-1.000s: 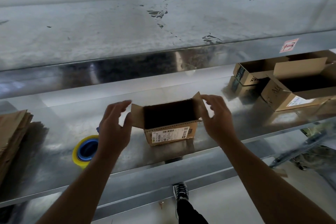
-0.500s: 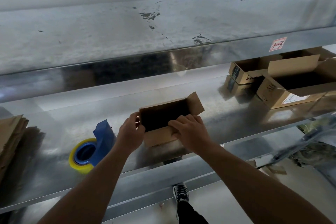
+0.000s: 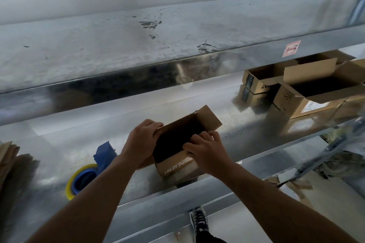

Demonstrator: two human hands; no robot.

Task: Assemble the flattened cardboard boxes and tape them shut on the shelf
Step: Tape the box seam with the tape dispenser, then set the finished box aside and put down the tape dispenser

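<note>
A small open cardboard box [image 3: 178, 164] with a white label sits tilted near the front of the metal shelf [image 3: 256, 132]. Its right end flap [image 3: 209, 119] stands out and up. My left hand [image 3: 141, 141] grips the box's left end, fingers curled over the rim. My right hand [image 3: 205, 151] holds the near long flap, fingers curled over its edge and pressing it down toward the dark inside. A yellow tape roll in a blue dispenser [image 3: 89, 172] lies on the shelf, left of my left forearm.
Several open cardboard boxes [image 3: 308, 92] stand at the shelf's right end. A stack of flattened cardboard [image 3: 7, 158] lies at the far left. A metal wall rises behind the shelf. Below the front rail, my shoe [image 3: 199, 221] and cardboard scraps [image 3: 290, 183] are on the floor.
Both hands moved from the outer end flaps onto the box. The left end flap is folded in, the right hand took the near flap, and the box turned and tilted.
</note>
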